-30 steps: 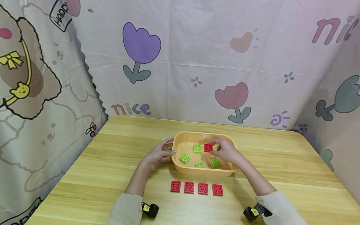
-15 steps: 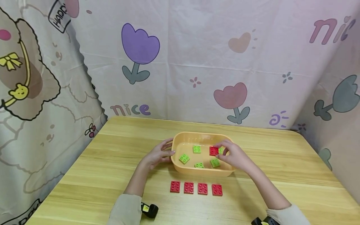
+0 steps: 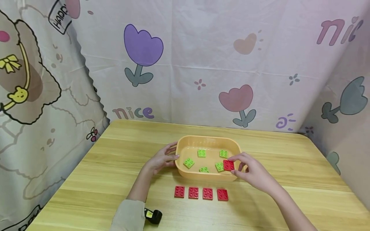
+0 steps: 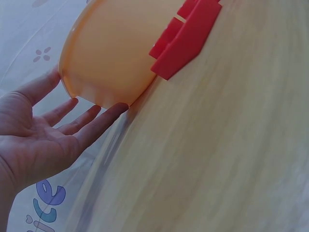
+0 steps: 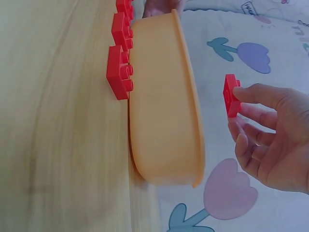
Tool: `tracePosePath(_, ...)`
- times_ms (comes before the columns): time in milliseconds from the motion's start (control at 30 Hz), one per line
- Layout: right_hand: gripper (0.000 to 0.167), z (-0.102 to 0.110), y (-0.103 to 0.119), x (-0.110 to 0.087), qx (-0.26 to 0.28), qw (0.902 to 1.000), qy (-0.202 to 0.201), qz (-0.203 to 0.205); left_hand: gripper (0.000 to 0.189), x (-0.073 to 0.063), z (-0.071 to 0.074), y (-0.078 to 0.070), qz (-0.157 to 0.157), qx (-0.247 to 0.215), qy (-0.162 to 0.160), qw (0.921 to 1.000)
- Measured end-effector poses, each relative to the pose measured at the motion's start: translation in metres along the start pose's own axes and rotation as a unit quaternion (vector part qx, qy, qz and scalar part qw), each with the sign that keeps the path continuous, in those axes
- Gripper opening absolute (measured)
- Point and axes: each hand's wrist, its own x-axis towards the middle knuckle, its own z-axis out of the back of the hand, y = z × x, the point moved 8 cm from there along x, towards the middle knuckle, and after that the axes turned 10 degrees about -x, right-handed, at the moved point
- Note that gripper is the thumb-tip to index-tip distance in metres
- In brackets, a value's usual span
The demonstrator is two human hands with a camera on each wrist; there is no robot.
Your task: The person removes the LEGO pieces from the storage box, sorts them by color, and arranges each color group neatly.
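My right hand (image 3: 251, 170) pinches a red toy building brick (image 3: 228, 165) between thumb and fingers, above the right end of a yellow-orange plastic tub (image 3: 185, 174). In the right wrist view this brick (image 5: 231, 95) is held edge-on, higher than the tub's rim. Fairly straight, the fingers of my left hand (image 3: 162, 159) touch the tub's left end from outside, with the thumb at the rim (image 4: 61, 72). Inside the tub lie several green bricks (image 3: 201, 153), one partly covered by the red brick in the head view and another partly hidden by the front wall.
Several red bricks (image 3: 193, 192) lie in a row on the wooden table (image 3: 138, 134), in front of the tub. A printed cloth (image 3: 190, 48) hangs behind the table and along both sides. A black wrist camera (image 3: 154, 216) sits at the left sleeve.
My right hand has carried the red brick from over the tub's middle right and toward me, to the tub's right end, uncovering a green brick. The left hand stays at the tub.
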Motion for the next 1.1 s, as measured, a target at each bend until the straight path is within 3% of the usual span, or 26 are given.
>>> tracePosePath(300,0.038,0.011,0.01,-0.026,0.004,0.9985,-0.034,0.043,0.066,0.0,0.001,0.0,0.001,-0.002,-0.005,1.0)
tracePosePath(600,0.041,0.008,0.002,-0.05,0.004,0.9975,-0.052,0.048,0.067,-0.001,0.0,-0.002,-0.002,-0.005,0.0,1.0)
tracePosePath(1100,0.042,-0.015,-0.017,-0.067,0.036,0.9983,-0.027,0.037,0.067,0.0,0.001,0.0,-0.002,-0.006,0.004,1.0)
